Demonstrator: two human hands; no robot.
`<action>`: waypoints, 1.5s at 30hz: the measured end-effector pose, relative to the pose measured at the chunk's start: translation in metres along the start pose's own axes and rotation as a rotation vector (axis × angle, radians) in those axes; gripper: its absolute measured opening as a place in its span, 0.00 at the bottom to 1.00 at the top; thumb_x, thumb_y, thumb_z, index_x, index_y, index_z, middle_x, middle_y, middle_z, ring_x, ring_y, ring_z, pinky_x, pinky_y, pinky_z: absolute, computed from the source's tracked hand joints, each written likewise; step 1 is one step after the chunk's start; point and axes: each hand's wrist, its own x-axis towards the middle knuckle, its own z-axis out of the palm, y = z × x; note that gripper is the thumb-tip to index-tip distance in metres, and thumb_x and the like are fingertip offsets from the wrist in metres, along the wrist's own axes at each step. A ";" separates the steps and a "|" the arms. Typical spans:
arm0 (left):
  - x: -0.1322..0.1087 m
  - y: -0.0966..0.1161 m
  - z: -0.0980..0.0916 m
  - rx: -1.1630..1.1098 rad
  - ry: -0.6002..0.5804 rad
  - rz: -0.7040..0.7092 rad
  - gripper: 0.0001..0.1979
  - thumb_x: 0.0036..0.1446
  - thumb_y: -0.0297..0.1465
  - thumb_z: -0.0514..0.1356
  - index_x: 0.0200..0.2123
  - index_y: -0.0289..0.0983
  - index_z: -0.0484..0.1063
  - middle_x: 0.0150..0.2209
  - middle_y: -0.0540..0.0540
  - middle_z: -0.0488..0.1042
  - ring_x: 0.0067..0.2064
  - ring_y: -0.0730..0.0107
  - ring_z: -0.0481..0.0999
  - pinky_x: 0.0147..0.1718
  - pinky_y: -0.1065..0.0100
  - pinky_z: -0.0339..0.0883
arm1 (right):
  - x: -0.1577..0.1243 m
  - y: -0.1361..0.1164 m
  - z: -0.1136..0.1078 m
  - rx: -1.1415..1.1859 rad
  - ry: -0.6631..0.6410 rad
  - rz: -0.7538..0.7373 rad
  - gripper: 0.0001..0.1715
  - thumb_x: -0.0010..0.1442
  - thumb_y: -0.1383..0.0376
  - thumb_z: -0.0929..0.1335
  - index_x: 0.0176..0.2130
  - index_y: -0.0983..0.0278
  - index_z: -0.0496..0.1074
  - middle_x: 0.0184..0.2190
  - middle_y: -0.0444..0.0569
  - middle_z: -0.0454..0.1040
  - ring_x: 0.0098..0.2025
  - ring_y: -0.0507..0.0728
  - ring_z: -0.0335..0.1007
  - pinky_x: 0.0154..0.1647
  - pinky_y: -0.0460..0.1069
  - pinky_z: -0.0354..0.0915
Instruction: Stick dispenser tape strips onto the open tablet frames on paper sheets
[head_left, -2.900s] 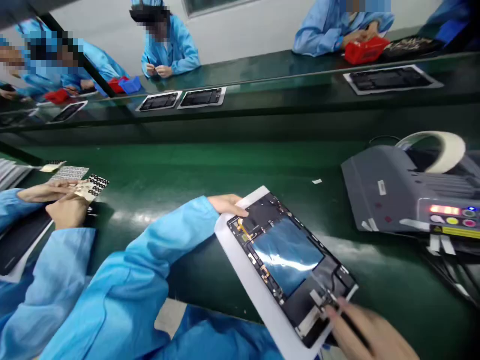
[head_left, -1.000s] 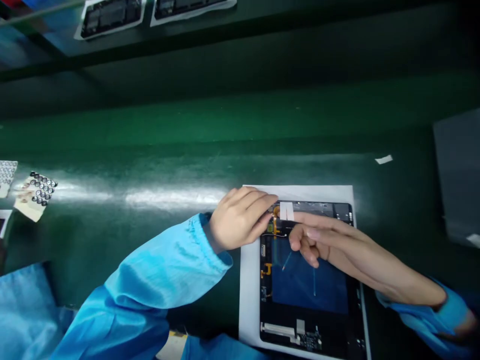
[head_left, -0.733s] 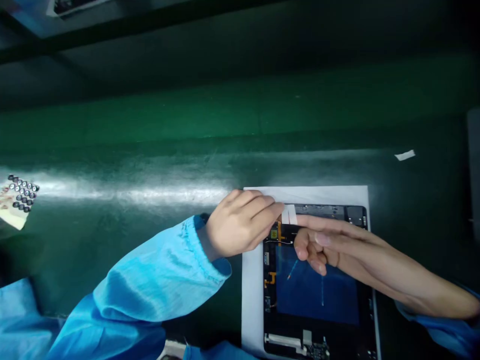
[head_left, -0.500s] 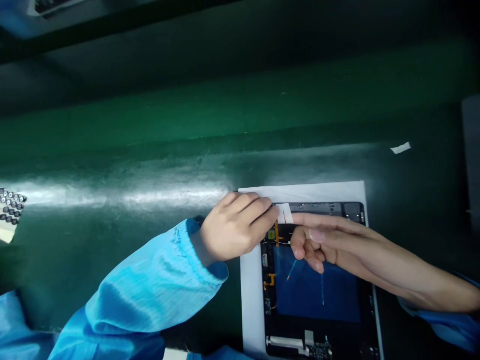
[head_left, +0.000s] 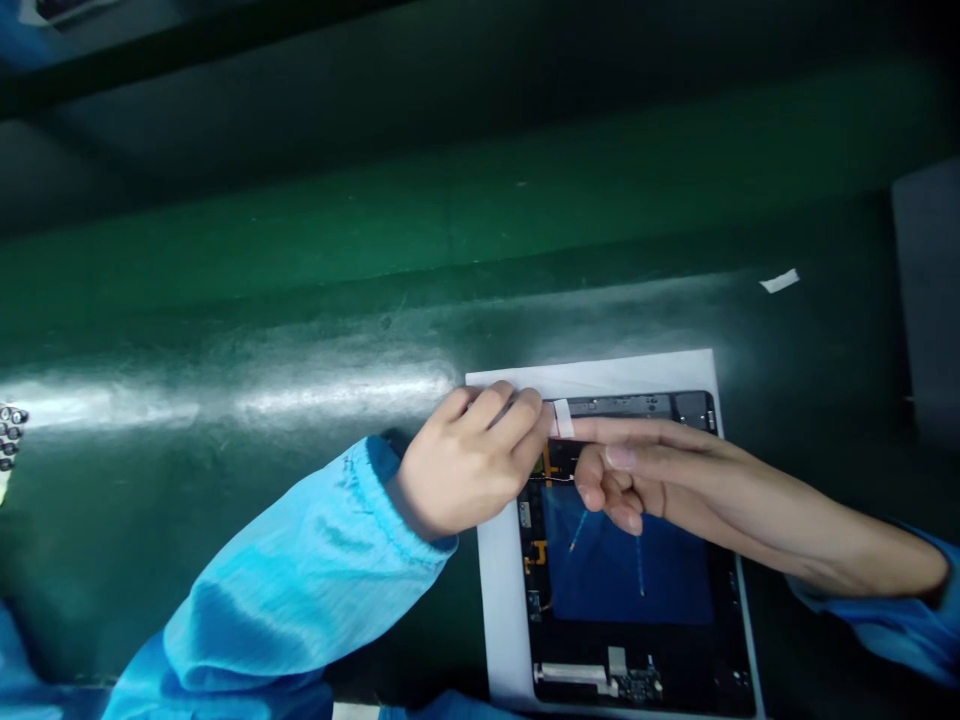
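An opened tablet [head_left: 615, 640], its inside facing up, shows a large blue panel, orange flex cables and a small circuit board. Over its upper left corner, my left hand [head_left: 480, 460] has curled fingers pinched at the left end of a white tape piece [head_left: 564, 418]; the exact grip is partly hidden behind the knuckles. My right hand [head_left: 660, 465] reaches in from the right above the tablet. Its index finger is stretched out with the white tape at its tip, the thumb lies apart, and the remaining fingers bend loosely downward.
Under the tablet lies a white sheet [head_left: 499, 620] on the dark green table [head_left: 300, 270]. A loose white strip [head_left: 780, 281] sits at the upper right. Small dark round parts [head_left: 10, 432] on a pale card are at the left edge. A grey block [head_left: 930, 300] stands far right.
The left fingers have shifted over more of the white tape, leaving a narrower part showing. The right hand keeps its pose. The whole view has moved slightly.
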 end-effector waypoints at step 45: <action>0.009 0.042 0.001 0.223 -0.015 -0.076 0.09 0.65 0.21 0.55 0.37 0.30 0.75 0.33 0.42 0.74 0.33 0.63 0.72 0.28 0.64 0.67 | -0.023 0.042 -0.020 -0.953 0.355 -0.740 0.14 0.67 0.56 0.66 0.46 0.59 0.76 0.37 0.48 0.79 0.34 0.54 0.73 0.35 0.49 0.67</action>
